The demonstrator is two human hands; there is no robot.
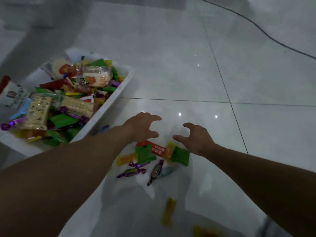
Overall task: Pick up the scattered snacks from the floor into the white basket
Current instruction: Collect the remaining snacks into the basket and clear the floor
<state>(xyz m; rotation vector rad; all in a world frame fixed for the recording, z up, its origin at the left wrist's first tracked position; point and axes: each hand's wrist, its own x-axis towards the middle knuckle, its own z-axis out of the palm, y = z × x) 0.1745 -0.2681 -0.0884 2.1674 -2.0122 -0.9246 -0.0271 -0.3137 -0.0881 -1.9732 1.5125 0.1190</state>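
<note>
- While our left hand [143, 128] and right hand [195, 138] hover low over the floor, both have fingers spread and bent like claws, gripping nothing, with a gap between them.
- Just on our side of the fingertips lies a heap of snacks: a left green packet [145, 153], a right green packet [181, 156], a red packet [158, 149] between them and an orange packet [126, 159] at the left edge.
- Closer to us, we see two purple candies [131, 172] and a pale blue candy [168, 171].
- A blurred yellow packet [168, 212] lies apart, nearer still.
- Left of our left forearm stands the white basket [111, 103], heaped with wrapped snacks.
- A dark cable [256, 26] crosses the grey tiles far off.
</note>
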